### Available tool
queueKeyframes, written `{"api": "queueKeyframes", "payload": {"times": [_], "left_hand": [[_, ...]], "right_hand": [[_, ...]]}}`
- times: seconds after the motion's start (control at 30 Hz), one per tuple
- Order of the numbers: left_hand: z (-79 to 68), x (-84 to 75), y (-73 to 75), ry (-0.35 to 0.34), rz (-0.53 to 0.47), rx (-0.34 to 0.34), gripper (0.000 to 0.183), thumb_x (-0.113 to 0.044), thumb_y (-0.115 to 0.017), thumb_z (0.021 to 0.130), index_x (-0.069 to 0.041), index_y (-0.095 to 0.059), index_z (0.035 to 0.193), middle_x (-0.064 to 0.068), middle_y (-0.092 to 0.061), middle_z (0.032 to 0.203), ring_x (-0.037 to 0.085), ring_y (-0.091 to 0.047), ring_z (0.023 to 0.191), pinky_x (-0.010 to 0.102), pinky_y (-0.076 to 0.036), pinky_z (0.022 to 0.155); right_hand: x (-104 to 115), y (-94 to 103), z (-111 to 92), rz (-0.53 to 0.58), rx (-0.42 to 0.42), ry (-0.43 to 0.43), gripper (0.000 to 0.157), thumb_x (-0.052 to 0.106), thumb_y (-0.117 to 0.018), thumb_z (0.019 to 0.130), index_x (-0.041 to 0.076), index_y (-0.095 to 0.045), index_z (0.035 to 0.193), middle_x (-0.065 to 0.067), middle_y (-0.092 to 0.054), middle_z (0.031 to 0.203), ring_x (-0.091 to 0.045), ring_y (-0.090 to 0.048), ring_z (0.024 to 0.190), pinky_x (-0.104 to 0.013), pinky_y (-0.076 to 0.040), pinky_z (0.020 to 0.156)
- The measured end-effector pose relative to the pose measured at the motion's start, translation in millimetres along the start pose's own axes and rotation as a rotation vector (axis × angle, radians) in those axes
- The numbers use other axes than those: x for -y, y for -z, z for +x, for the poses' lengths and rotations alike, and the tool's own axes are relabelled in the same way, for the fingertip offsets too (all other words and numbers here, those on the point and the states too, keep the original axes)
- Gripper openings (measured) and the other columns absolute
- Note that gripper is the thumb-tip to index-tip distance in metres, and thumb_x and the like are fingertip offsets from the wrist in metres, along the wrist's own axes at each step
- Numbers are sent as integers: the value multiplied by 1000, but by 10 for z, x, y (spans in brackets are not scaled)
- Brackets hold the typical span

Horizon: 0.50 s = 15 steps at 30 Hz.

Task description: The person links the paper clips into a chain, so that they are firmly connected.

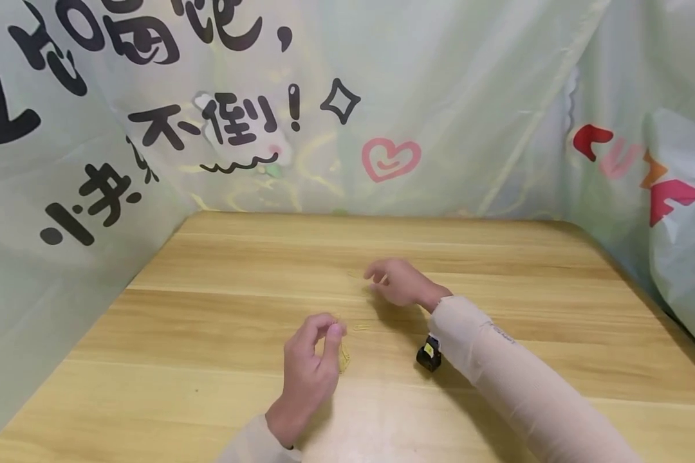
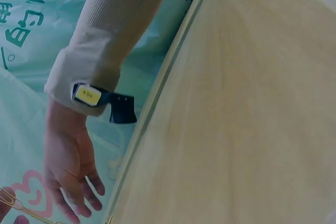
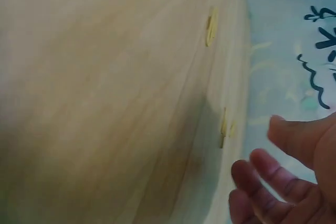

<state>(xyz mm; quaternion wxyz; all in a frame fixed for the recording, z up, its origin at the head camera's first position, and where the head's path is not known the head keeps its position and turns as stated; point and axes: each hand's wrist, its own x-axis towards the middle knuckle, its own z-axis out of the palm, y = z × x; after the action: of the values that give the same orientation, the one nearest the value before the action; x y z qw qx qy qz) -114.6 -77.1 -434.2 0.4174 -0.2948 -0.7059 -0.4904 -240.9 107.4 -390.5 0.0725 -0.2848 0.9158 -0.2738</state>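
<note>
My left hand [image 1: 313, 360] is raised over the near middle of the table, thumb and fingertips pinching gold paper clips [image 1: 344, 359] that hang below as a short linked string. In the left wrist view a gold wire loop [image 2: 7, 198] shows between the fingertips at the lower left corner. Farther back, my right hand [image 1: 402, 281] hovers with fingers loosely bent and nothing between them. Close by its fingertips lies a thin gold paper clip [image 1: 353, 274]. Another paper clip [image 1: 361, 328] rests between the two hands. The right wrist view shows gold clips [image 3: 211, 27] lying in separate spots.
The wooden table [image 1: 208, 257] has a rounded far right corner. Printed cloth [image 1: 469, 96] hangs behind it and along both sides. A black wrist camera [image 1: 428, 354] with a yellow label sits at the right sleeve.
</note>
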Motion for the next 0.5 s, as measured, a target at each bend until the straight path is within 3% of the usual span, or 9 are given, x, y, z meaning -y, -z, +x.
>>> {"api": "queueKeyframes", "payload": {"times": [0.2,0.37,0.5], "left_hand": [[-30,-15,20,24,21,33,17,-12,-48,102,0,-55,93,5,-62,77,16,-62,68,29,-56,75],[-14,-24,10,6,21,43,20,-15,-46,103,0,-55,94,7,-62,76,16,-62,66,28,-56,73],[-14,-16,-1,8,8,46,19,-14,-48,103,0,-56,93,7,-63,77,16,-62,65,26,-55,71]], "right_hand": [[6,-106,125,-125,107,-58,21,11,-69,89,4,-67,110,-10,-68,99,-23,-64,90,-37,-53,82],[27,-123,133,-181,143,-108,3,9,-69,89,9,-67,91,-3,-65,92,-20,-61,89,-36,-52,81],[47,-128,92,-197,159,-137,14,1,-65,88,11,-66,78,1,-62,80,-16,-58,77,-31,-52,71]]}}
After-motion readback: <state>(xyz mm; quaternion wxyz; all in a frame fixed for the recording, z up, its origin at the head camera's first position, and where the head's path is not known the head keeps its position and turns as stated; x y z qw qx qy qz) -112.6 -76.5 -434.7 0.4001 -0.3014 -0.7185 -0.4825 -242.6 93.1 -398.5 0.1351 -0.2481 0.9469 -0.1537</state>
